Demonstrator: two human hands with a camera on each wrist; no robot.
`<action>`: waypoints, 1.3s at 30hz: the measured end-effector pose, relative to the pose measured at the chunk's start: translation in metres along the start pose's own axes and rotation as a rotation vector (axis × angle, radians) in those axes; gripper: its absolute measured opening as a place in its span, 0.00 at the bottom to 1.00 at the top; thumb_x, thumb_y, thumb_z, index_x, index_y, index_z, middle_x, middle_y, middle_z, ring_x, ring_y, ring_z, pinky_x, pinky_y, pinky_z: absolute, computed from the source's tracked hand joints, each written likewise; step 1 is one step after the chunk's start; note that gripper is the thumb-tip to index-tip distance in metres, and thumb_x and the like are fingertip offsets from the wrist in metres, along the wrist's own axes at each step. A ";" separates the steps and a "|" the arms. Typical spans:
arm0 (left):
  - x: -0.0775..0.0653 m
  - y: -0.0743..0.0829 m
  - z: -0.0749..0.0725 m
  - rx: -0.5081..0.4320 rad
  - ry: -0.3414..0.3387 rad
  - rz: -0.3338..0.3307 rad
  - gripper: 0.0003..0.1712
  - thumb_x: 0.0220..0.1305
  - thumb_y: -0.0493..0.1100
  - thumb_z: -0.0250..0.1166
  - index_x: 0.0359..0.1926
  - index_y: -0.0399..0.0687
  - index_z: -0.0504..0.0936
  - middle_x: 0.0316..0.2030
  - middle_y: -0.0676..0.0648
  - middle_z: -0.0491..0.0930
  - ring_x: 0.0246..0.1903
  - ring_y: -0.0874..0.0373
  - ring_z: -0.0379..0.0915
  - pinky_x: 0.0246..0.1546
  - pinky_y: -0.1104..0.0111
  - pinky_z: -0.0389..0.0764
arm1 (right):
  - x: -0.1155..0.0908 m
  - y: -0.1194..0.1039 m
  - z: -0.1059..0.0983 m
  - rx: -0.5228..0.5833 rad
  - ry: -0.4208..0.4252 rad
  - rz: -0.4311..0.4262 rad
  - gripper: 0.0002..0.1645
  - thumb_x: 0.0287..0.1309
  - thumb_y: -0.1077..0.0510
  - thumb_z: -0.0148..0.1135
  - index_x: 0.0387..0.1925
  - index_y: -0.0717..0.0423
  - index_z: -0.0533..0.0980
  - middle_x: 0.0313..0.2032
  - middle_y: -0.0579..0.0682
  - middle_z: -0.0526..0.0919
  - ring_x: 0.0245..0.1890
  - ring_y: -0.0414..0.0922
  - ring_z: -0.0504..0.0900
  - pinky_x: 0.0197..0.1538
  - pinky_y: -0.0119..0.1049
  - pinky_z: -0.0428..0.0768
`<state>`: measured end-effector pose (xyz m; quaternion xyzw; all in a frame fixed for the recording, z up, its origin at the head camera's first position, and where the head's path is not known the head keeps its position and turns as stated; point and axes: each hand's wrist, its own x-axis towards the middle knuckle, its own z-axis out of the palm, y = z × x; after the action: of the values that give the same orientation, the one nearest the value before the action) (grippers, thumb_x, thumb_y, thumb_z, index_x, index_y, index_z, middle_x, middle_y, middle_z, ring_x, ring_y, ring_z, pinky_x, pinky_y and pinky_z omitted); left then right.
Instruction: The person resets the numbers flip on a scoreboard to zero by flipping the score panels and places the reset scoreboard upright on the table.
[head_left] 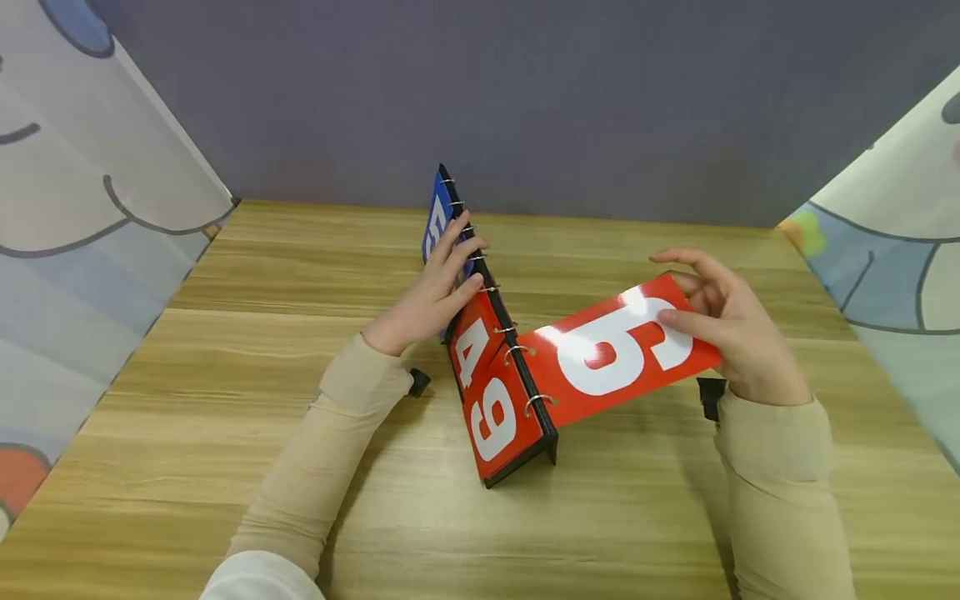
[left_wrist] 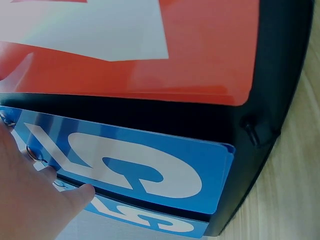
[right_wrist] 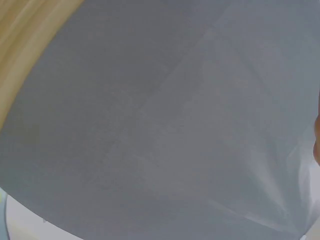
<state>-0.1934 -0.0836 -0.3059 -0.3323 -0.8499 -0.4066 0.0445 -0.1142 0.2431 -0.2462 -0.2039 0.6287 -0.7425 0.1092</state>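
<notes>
On the left, the person's left hand (head_left: 431,308) reaches across the worktop (head_left: 225,375) and lies over the top edge of the black board (head_left: 528,377), fingers laid along it rather than clenched, with the thumb also touching the edge. That contact probably steadies the board, which stands tent-like and looks light enough to tip if pulled from one side. On its left face a blue card (head_left: 437,221) hangs at the far end, with a red "4" card (head_left: 472,346) nearer and a red end card (head_left: 497,417) nearest, each sloping down with the face that backs it. The rings (head_left: 540,404) run through the edge, so the cards can swing from one side to the other without coming loose. To the right, the lifted card (head_left: 622,346), also red, spans from the two nearest rings to the right hand (head_left: 738,329). That hand pinches its free end, thumb on the numbered side and fingers behind; holding it so far from the rings likely gives easy leverage and leaves the number uncovered but for the thumb. The card is held out over the worktop, raised because its outer end has the hand for support.
</notes>
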 end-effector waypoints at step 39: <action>0.008 -0.002 0.007 0.028 0.020 0.053 0.45 0.59 0.74 0.29 0.63 0.46 0.60 0.73 0.43 0.32 0.73 0.51 0.22 0.69 0.46 0.40 | -0.010 0.040 0.123 -1.047 0.173 -1.179 0.12 0.56 0.63 0.55 0.24 0.65 0.80 0.23 0.53 0.83 0.22 0.45 0.80 0.28 0.35 0.79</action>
<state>-0.1999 -0.0752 -0.3091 -0.3501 -0.8459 -0.3965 0.0686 -0.0552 0.1301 -0.2716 -0.4699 0.6907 -0.2987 -0.4614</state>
